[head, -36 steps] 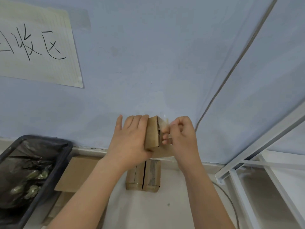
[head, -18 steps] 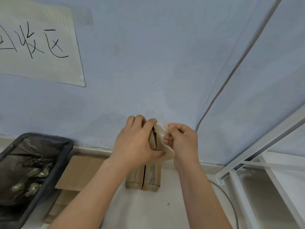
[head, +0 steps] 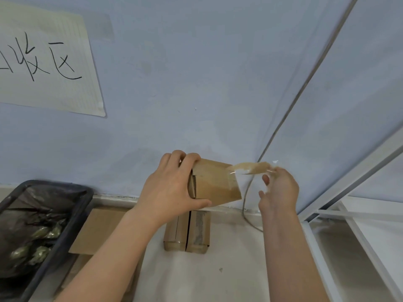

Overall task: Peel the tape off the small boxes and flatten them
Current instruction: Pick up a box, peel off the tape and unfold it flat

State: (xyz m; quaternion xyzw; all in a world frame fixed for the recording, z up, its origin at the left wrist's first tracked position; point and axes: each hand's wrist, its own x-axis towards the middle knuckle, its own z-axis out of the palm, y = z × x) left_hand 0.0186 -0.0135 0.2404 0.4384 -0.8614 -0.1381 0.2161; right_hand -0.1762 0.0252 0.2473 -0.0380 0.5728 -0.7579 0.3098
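I see a plain brown cardboard box [head: 214, 182] with a clear, tan-tinged strip of tape [head: 250, 167] coming off it, and two more brown boxes [head: 187, 231] below, one bearing a grey streak. The wall [head: 196, 73] is pale blue, its paper sign [head: 43, 59] cream with black handwritten strokes. The bin [head: 32, 225] is dark grey with a black liner, the frame [head: 349, 192] white.

We see a pale floor [head: 196, 280] meeting the wall. On it: 2 small boxes [head: 187, 231] side by side, touching, near the wall; flat cardboard [head: 98, 229] to their left; a black bin [head: 72, 212] w/ a dark liner at far left; a thin cable [head: 247, 216] to the boxes' right.
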